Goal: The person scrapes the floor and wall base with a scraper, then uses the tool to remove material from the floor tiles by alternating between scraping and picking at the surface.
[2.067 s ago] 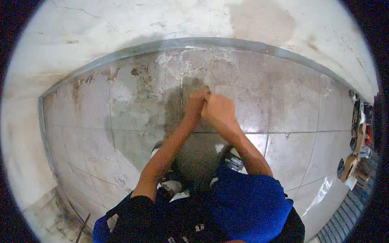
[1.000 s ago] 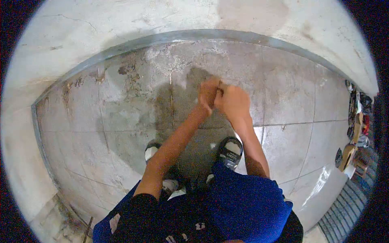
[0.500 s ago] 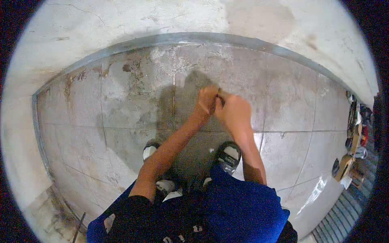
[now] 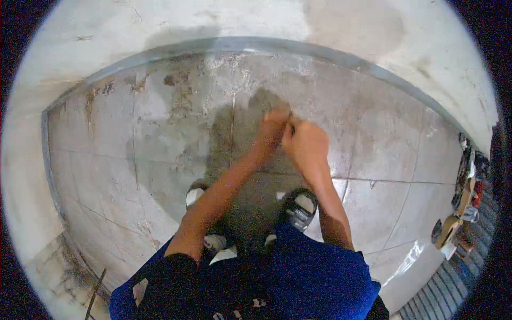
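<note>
My left hand [image 4: 273, 126] and my right hand [image 4: 308, 141] meet in front of me, above the tiled floor [image 4: 176, 133]. Both have their fingers curled closed. A small dark, thin thing [image 4: 292, 121] shows in the narrow space between them, too blurred and covered to name. Motion smears the left hand a little. Beneath my forearms are my feet in dark sandals [image 4: 300, 212], and blue cloth [image 4: 320, 266] covers my lap.
A grey skirting strip [image 4: 256, 45] runs along the stained wall [image 4: 256, 18]. At the right lie several mixed items and a cardboard piece [image 4: 449, 229] beside a ribbed metal surface [image 4: 445, 288]. A thin stick [image 4: 95, 296] leans at lower left.
The whole view has shifted slightly. My hands stay together in nearly the same place, with the left wrist turned a little.
</note>
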A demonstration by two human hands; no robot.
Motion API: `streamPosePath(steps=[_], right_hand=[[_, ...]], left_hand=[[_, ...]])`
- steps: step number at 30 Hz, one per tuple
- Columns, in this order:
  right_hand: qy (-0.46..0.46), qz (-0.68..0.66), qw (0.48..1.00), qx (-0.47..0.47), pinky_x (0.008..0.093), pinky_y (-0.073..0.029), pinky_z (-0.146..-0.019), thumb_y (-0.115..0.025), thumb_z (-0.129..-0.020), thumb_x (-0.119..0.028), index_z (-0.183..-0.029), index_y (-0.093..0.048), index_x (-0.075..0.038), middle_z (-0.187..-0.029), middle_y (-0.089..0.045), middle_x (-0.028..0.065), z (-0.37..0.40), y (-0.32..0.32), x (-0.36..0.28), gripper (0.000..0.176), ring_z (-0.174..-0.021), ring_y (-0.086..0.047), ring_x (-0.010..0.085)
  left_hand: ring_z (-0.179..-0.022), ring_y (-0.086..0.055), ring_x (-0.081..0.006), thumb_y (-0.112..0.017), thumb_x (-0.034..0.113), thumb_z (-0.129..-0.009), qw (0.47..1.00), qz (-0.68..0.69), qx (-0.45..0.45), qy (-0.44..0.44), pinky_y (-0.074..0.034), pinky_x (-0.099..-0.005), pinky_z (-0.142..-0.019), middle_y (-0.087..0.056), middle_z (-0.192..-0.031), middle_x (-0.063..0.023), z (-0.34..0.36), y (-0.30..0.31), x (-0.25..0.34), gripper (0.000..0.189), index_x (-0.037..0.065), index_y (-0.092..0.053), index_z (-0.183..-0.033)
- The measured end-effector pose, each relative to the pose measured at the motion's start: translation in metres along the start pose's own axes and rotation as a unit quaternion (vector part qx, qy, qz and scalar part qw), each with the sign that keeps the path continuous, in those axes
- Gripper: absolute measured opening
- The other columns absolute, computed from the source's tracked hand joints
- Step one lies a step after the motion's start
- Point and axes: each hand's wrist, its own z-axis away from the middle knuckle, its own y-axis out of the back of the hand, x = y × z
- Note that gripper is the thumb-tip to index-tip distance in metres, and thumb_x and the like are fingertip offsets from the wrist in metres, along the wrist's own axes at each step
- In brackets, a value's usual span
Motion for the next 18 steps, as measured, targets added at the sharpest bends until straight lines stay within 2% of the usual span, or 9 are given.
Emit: streamPosePath(steps=[3,5,7,9,12,14,16,17,18], right_hand=[[0.023,-0.021,0.995,0.099,0.0488,-0.051,-0.063,-0.056,-0.080,-0.023,-0.087,-0.067,-0.009,-0.071,-0.063,0.0212,-0.038,-0.011,-0.003,0.019,-0.067,-0.062,0.0397],[0.042,-0.025,0.993,0.103,0.0485,-0.051,-0.062,-0.056,-0.081,-0.024,-0.086,-0.067,-0.009,-0.070,-0.063,0.0211,-0.034,0.007,-0.001,0.019,-0.066,-0.062,0.0395],[0.037,-0.028,0.996,0.081,0.0482,-0.051,-0.062,-0.056,-0.082,-0.024,-0.086,-0.067,-0.009,-0.070,-0.063,0.0210,-0.022,0.013,-0.006,0.019,-0.067,-0.062,0.0395],[0.012,-0.011,0.999,0.029,0.0477,-0.051,-0.062,-0.056,-0.082,-0.024,-0.087,-0.067,-0.009,-0.071,-0.063,0.0211,-0.002,0.013,-0.006,0.019,-0.067,-0.062,0.0395],[-0.017,-0.019,0.999,0.038,0.0473,-0.051,-0.063,-0.057,-0.082,-0.024,-0.089,-0.069,-0.009,-0.074,-0.064,0.0210,-0.022,-0.022,0.001,0.020,-0.069,-0.063,0.0397],[0.013,-0.029,0.996,0.080,0.0470,-0.051,-0.063,-0.056,-0.082,-0.024,-0.091,-0.069,-0.010,-0.076,-0.064,0.0214,-0.045,-0.011,-0.001,0.021,-0.069,-0.063,0.0400],[0.028,-0.018,0.996,0.089,0.0470,-0.051,-0.063,-0.056,-0.082,-0.024,-0.092,-0.069,-0.010,-0.077,-0.064,0.0215,-0.047,0.012,-0.003,0.022,-0.070,-0.063,0.0400],[0.025,-0.003,0.997,0.072,0.0471,-0.051,-0.064,-0.056,-0.082,-0.024,-0.092,-0.069,-0.010,-0.077,-0.064,0.0215,-0.037,0.026,-0.003,0.022,-0.070,-0.063,0.0399],[0.023,0.010,0.998,0.056,0.0472,-0.051,-0.064,-0.056,-0.082,-0.025,-0.091,-0.069,-0.010,-0.077,-0.064,0.0215,-0.028,0.034,-0.004,0.021,-0.071,-0.063,0.0398]], left_hand=[[-0.075,-0.063,-0.0332,-0.056,0.025,-0.075,0.994,0.078,-0.045,-0.058,-0.048,-0.0463,-0.062,-0.062,-0.081,-0.0150,-0.067,0.085,0.007,0.019,0.008,-0.060,-0.083],[-0.079,-0.062,-0.0337,-0.056,0.026,-0.076,0.945,0.305,0.096,-0.069,-0.048,-0.0458,-0.065,-0.061,-0.086,-0.0161,-0.047,0.064,0.010,0.020,0.009,-0.059,-0.086],[-0.082,-0.058,-0.0343,-0.053,0.026,-0.079,0.998,0.008,0.016,-0.064,-0.045,-0.0445,-0.069,-0.059,-0.089,-0.0172,-0.040,0.056,0.020,0.023,0.007,-0.057,-0.090],[-0.081,-0.055,-0.0343,-0.052,0.027,-0.078,0.993,0.103,0.026,-0.052,-0.043,-0.0444,-0.069,-0.058,-0.086,-0.0167,-0.022,0.057,0.020,0.024,0.007,-0.056,-0.091],[-0.075,-0.053,-0.0348,-0.052,0.025,-0.078,0.956,0.237,0.116,-0.124,-0.041,-0.0444,-0.064,-0.056,-0.083,-0.0159,-0.037,0.077,0.011,0.024,0.007,-0.056,-0.092],[-0.071,-0.053,-0.0352,-0.053,0.023,-0.077,0.946,0.238,0.152,-0.159,-0.040,-0.0448,-0.060,-0.055,-0.080,-0.0155,-0.058,0.085,0.004,0.022,0.006,-0.056,-0.091],[-0.067,-0.053,-0.0356,-0.054,0.022,-0.077,0.964,0.163,0.132,-0.161,-0.040,-0.0453,-0.057,-0.055,-0.076,-0.0153,-0.075,0.084,0.006,0.019,0.006,-0.057,-0.088],[-0.066,-0.054,-0.0354,-0.054,0.019,-0.078,0.956,0.166,0.072,-0.229,-0.042,-0.0448,-0.057,-0.057,-0.076,-0.0151,-0.069,0.088,0.014,0.015,0.006,-0.060,-0.081],[-0.068,-0.056,-0.0350,-0.055,0.019,-0.077,0.969,0.149,0.044,-0.191,-0.044,-0.0445,-0.059,-0.059,-0.076,-0.0155,-0.055,0.078,0.023,0.015,0.006,-0.060,-0.079]])
